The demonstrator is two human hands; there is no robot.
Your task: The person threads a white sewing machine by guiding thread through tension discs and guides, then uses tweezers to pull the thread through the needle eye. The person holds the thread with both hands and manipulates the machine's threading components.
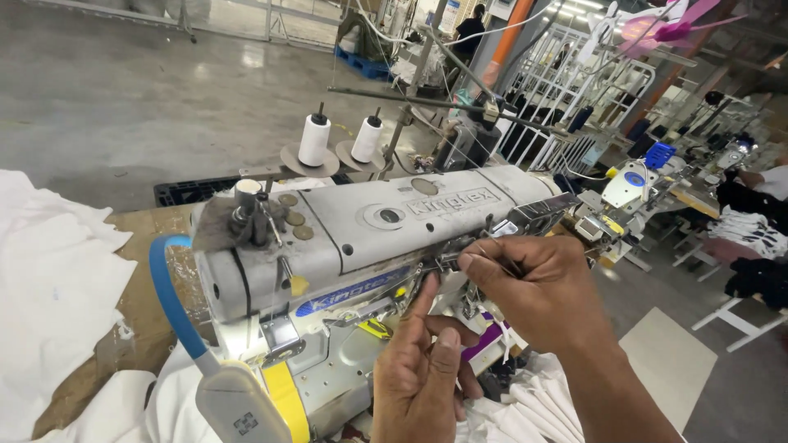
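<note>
A grey industrial sewing machine (pixel 361 230) fills the middle of the view, seen from above and tilted. My left hand (pixel 423 369) is raised in front of its lower face, forefinger pointing up at the thread guides. My right hand (pixel 538 287) is pinched at the metal thread guide on the machine's front, thumb and forefinger closed as if on a fine thread; the thread itself is too thin to make out. Two white thread cones (pixel 314 139) (pixel 367 138) stand on the rack behind the machine.
White fabric (pixel 57 279) is piled at the left and more white cloth (pixel 525 410) lies under my hands. A blue-and-white lamp arm (pixel 176 316) curves in front of the machine. More sewing stations (pixel 632 189) stand at the right, and bare concrete floor (pixel 123 90) stretches behind.
</note>
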